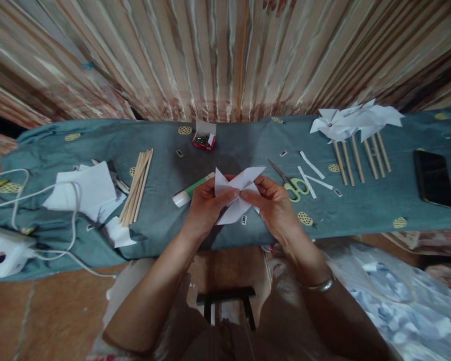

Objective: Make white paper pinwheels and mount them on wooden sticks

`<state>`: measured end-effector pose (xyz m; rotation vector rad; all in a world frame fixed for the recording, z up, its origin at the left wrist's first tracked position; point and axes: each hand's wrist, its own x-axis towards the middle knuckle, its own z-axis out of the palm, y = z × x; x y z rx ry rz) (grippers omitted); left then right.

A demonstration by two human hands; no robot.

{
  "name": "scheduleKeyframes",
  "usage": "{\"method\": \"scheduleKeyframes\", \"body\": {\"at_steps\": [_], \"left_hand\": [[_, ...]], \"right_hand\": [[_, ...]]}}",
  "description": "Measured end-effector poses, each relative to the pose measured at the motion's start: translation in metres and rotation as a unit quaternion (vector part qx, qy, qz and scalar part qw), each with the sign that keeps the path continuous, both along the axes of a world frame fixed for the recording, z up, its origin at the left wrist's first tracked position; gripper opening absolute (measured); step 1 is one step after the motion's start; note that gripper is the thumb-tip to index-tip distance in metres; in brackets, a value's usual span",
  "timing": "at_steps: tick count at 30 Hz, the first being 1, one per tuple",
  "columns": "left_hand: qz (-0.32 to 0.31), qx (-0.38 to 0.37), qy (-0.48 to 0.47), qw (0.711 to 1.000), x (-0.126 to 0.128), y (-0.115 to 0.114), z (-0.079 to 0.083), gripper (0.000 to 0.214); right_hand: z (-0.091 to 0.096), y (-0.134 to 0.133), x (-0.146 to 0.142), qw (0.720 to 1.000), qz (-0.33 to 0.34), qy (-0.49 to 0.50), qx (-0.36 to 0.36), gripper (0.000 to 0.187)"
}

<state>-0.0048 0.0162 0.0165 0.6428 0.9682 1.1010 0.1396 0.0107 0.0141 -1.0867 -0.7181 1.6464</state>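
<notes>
Both hands hold a white paper pinwheel (pixel 236 193) just above the front of a table covered in blue-grey cloth (pixel 361 210). My left hand (pixel 206 205) pinches its left side with the thumb pressed toward the centre. Fingers of my right hand (pixel 274 205) are closed on its right flaps. A glue stick (pixel 190 190) lies just left of my left hand. Green-handled scissors (pixel 291 183) lie just right of my right hand.
A small red box of pins (pixel 203 139) sits at the back centre. Loose wooden sticks (pixel 137 186) and white paper sheets (pixel 84 188) lie left. Finished pinwheels on sticks (pixel 355 133) lie at the back right, a black phone (pixel 434 178) far right. A white device with cable (pixel 3 250) sits far left.
</notes>
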Motion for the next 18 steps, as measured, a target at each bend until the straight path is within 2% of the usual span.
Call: {"method": "scheduleKeyframes", "body": {"at_steps": [8,11,14,16,18], "left_hand": [[0.012,0.004,0.028,1.000,-0.002,-0.002,0.000,0.037],[0.024,0.043,0.048,0.998,-0.009,0.000,0.006,0.038],[0.077,0.092,0.096,0.988,-0.029,0.006,0.008,0.042],[0.127,0.112,0.143,0.975,-0.053,0.013,0.006,0.042],[0.197,0.149,0.248,0.937,-0.082,0.022,0.000,0.029]], "right_hand": [[-0.003,0.002,-0.003,1.000,-0.002,-0.008,0.008,0.031],[-0.004,0.004,-0.002,1.000,-0.012,-0.007,0.004,0.033],[-0.005,0.005,0.002,1.000,-0.012,-0.010,0.006,0.032],[-0.006,0.006,0.005,1.000,-0.012,-0.015,0.014,0.031],[-0.007,0.007,0.008,0.999,-0.014,-0.023,0.021,0.031]]}}
